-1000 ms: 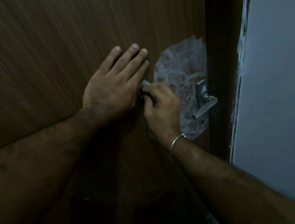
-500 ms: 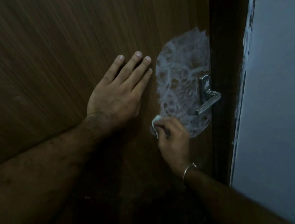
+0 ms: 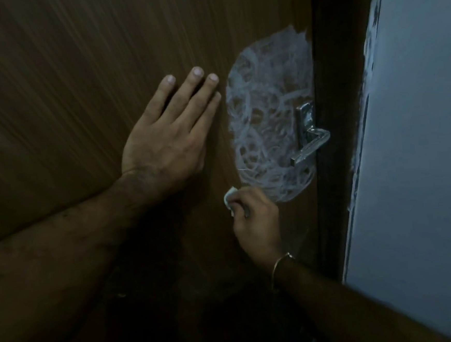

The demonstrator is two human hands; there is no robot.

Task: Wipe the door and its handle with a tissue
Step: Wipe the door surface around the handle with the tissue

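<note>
A brown wooden door point(image 3: 76, 74) fills the left and middle of the view. A white scribbled smear point(image 3: 265, 113) covers it beside the silver lever handle point(image 3: 310, 142). My left hand point(image 3: 168, 140) lies flat on the door, fingers spread, left of the smear. My right hand point(image 3: 255, 217) is below the smear, pinching a small wad of white tissue point(image 3: 230, 197) against the door at the smear's lower left edge. A thin metal bangle circles that wrist.
A dark door frame point(image 3: 343, 107) runs down the right of the door. Beyond it is a pale grey wall point(image 3: 420, 155) with rough paint marks along its edge. The lower part of the view is very dark.
My right hand with the tissue has moved down from the smear's left side, level with the handle, to below it. My left hand has stayed pressed flat on the door.
</note>
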